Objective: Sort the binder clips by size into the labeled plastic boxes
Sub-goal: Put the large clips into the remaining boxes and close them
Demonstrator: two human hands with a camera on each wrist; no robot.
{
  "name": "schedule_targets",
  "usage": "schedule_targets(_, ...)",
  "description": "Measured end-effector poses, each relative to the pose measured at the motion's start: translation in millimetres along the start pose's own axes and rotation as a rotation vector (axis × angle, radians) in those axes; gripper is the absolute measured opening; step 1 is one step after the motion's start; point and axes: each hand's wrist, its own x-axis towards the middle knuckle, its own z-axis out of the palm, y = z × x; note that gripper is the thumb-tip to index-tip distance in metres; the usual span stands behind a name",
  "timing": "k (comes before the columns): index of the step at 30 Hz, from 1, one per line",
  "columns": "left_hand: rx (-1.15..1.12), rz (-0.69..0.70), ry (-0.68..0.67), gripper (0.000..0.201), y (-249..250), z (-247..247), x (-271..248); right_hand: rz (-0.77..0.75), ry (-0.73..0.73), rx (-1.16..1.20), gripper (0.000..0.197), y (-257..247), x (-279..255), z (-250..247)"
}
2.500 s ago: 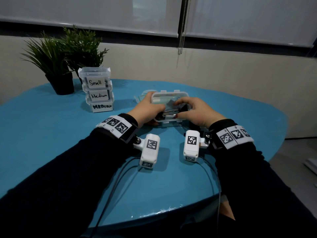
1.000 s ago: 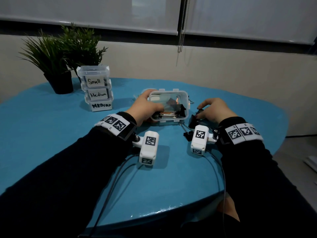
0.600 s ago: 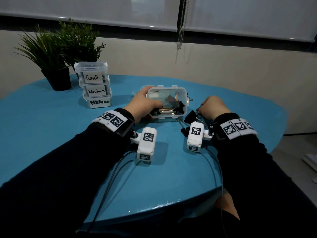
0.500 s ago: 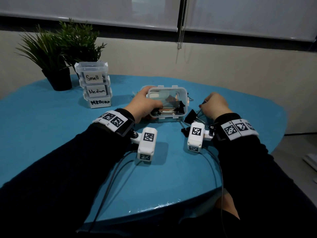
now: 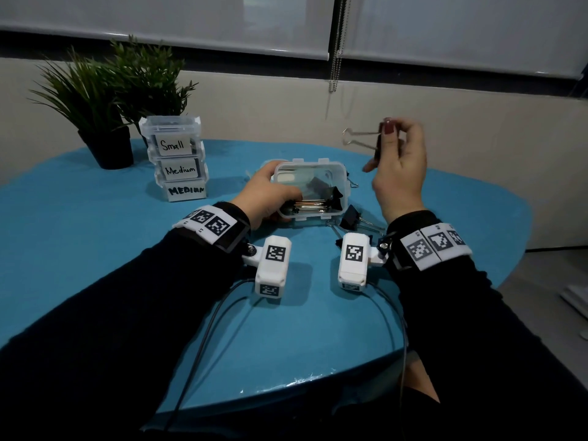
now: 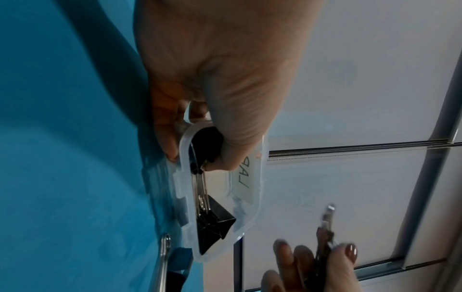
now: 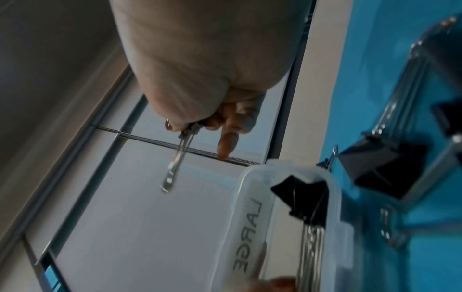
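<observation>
right hand (image 5: 399,167) raised above the table (image 5: 95,237), pinching a black binder clip (image 5: 366,140) between thumb and fingers, wire handles pointing left. we see left hand (image 5: 270,195) gripping the left end of the open box labeled large (image 5: 313,192), thumb inside, large clips in it. another clip (image 5: 351,214) lies just right of that box. stacked small/medium boxes (image 5: 176,163) far left by two potted plants (image 5: 105,100).

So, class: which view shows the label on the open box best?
The right wrist view: the label reads LARGE in full through the box wall. The left wrist view shows only part of it, behind the left thumb. In the head view it is unreadable.
</observation>
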Motion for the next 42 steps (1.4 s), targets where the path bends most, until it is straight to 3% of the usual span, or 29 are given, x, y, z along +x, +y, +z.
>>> schedule_targets(6, -0.046, -0.011, -0.021, 0.056, 0, 0, -2, -0.032, -0.319, 0.025, 0.03, -3, -18, 21)
schedule_targets(10, -0.082, -0.006, -0.02, 0.054, -2, 1, 0, -0.063, -0.31, -0.055, 0.031, -1, -19, 24)
schedule_targets(15, -0.084, 0.009, -0.028, 0.055, -5, -1, 4, 0.022, -0.348, -0.151, 0.02, 6, -20, 28)
schedule_targets(24, -0.12, -0.029, -0.187, 0.088, -7, -14, 4, -0.025, -0.392, -0.317, 0.027, 2, -23, 35)
schedule_targets(29, -0.118, -0.02, -0.191, 0.087, -5, -14, 1, 0.027, -0.427, -0.357, 0.02, 1, -20, 44)
schedule_targets(34, -0.093, 0.008, -0.202, 0.086, -5, -15, 1, -0.015, -0.44, -0.468, 0.015, 2, -20, 50)
schedule_targets(41, -0.119, 0.02, -0.187, 0.085, -10, -17, 6, 0.026, -0.649, -0.399, 0.005, -4, -27, 50)
schedule_targets(42, -0.132, 0.016, -0.185, 0.085, -10, -17, 6, 0.028, -0.679, -0.394, 0.011, -6, -29, 49)
